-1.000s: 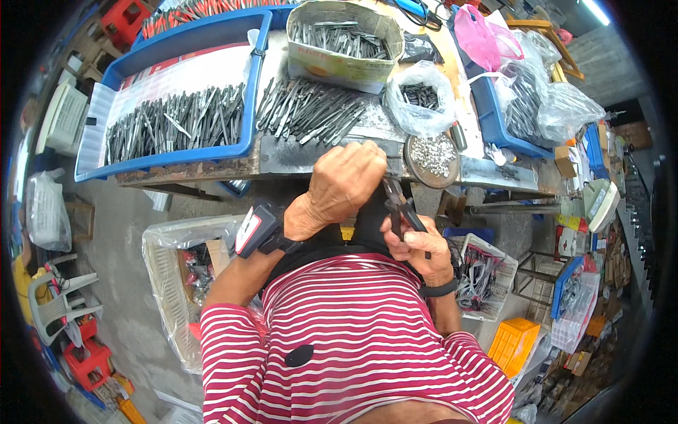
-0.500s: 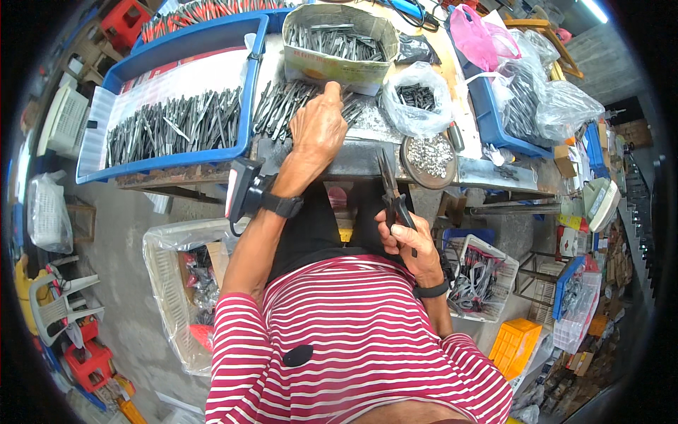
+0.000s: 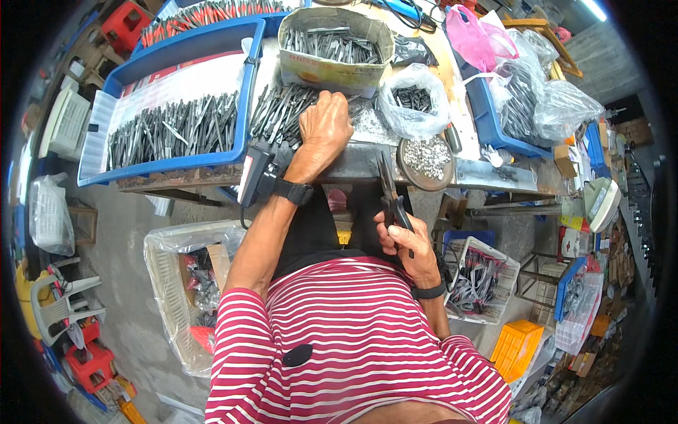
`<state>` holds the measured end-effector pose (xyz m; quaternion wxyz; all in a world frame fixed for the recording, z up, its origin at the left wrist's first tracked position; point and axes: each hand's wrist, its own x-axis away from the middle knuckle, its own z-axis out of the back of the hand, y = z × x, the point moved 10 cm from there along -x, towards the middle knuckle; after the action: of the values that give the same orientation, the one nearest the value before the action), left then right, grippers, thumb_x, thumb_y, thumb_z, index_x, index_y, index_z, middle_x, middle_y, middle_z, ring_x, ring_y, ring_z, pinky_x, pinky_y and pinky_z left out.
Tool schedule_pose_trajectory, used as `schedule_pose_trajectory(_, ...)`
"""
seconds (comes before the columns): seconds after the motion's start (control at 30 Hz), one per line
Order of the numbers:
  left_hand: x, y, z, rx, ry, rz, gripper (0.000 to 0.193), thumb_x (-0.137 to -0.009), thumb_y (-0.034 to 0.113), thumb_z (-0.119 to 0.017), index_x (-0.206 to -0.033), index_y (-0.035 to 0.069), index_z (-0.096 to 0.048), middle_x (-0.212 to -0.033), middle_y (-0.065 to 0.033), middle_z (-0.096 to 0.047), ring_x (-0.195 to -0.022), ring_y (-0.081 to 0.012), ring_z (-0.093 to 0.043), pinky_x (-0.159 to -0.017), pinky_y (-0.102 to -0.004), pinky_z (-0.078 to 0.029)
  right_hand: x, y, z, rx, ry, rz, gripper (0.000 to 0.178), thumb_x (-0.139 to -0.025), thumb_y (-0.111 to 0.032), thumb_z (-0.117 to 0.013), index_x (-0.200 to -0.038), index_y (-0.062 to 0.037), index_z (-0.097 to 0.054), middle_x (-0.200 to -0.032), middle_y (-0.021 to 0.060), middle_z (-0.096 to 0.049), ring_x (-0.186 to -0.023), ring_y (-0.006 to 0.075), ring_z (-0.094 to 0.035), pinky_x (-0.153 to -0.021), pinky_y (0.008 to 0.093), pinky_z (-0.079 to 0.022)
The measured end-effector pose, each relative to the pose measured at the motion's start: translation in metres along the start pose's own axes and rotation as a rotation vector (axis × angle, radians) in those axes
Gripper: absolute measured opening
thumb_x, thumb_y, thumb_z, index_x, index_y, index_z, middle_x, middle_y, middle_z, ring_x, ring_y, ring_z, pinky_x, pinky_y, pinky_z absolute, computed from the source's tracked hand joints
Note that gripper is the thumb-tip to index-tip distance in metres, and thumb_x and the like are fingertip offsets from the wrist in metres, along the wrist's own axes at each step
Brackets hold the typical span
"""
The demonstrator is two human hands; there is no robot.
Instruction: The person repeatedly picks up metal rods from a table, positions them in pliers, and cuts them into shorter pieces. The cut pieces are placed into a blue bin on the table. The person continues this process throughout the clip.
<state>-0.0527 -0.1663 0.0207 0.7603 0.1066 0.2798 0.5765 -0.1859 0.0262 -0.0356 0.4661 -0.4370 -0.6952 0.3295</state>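
My left hand [image 3: 326,131] is closed at the right side of a pile of thin, dark metal pieces [image 3: 277,116] on the bench. Its fingers curl down and away, so anything in them is hidden. Just beyond it stands a carton [image 3: 328,74] filled with similar dark pieces. Over my lap, below the bench edge, my right hand [image 3: 411,244] grips long-nose pliers [image 3: 390,194] by their dark handles. The jaws point up toward the bench, with nothing visible between them. Close to their tips sits a round dish [image 3: 418,185] of small silvery parts.
A blue tray [image 3: 247,106] of dark pieces stands left on the bench, with red-handled pieces behind it. Right of the carton is a clear plastic bag [image 3: 395,116] of small black parts. Further right, a blue bin [image 3: 487,116] holds bagged pieces. Crates flank my legs below.
My left hand has shifted slightly right and nearer to me, and its fingers now curl down beside the pile. My right hand and the pliers have hardly moved.
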Motion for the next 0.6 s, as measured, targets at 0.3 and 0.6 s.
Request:
schedule_pose_trajectory(0.3,-0.006,-0.006,-0.002,0.065,-0.088,0.070,0.024,-0.070,0.012,-0.067,-0.088,-0.002,-0.060,-0.083,-0.0208,-0.064,-0.081,-0.0378,-0.063,-0.072,-0.0444,-0.049,-0.001,0.001,0.001,-0.021,0.014,-0.014,0.042,-0.083,-0.026,-0.063,-0.110,0.0047,-0.053,-0.081,0.0032,-0.053,-0.067,0.0096,-0.046,-0.054,0.0226,-0.035)
schedule_pose_trajectory(0.6,0.000,-0.016,0.036,0.395,0.036,0.072,0.020,-0.074,0.005,-0.065,-0.091,-0.004,-0.065,-0.082,-0.0214,-0.067,-0.077,-0.0283,-0.067,-0.071,-0.0357,-0.050,-0.005,-0.010,0.000,0.019,0.042,0.057,0.044,-0.082,-0.027,-0.064,-0.110,0.0054,-0.053,-0.081,0.0030,-0.053,-0.067,0.0093,-0.047,-0.054,0.0224,-0.036)
